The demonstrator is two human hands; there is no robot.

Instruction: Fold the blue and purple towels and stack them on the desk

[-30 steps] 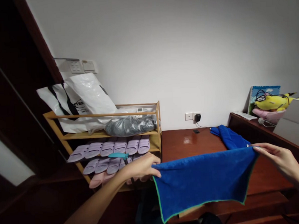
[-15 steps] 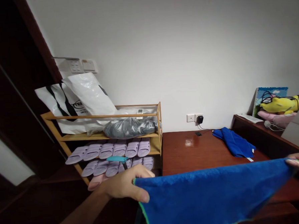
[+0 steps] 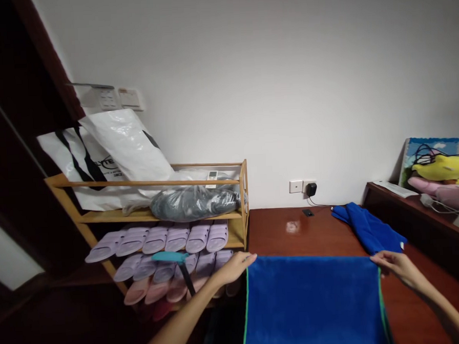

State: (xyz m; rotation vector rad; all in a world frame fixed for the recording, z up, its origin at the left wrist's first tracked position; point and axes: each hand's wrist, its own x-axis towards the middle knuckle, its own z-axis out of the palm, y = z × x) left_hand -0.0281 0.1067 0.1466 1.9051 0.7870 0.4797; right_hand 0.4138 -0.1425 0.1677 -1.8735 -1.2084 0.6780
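A blue towel (image 3: 315, 303) with green edging hangs spread between my two hands, its top edge roughly level. My left hand (image 3: 236, 266) pinches the top left corner. At the top right corner, my right hand (image 3: 396, 266) is closed on the cloth between thumb and fingers. The towel's lower part runs out of the bottom of the view. Behind it, a second blue towel (image 3: 371, 228) lies loosely folded on the dark red wooden tabletop (image 3: 273, 231), close to my right hand.
To the left stands a wooden rack (image 3: 157, 183) with white bags (image 3: 128, 146) and rows of lilac slippers (image 3: 187, 237). A teal-topped stick (image 3: 170, 256) rises before it. A black plug (image 3: 311, 190) sits in the wall socket. A yellow plush toy (image 3: 447, 168) lies on the right ledge.
My hands have come closer together, the left moving right and the right moving left. The towel now hangs down flat instead of stretched wide and slanted. The view has shifted slightly.
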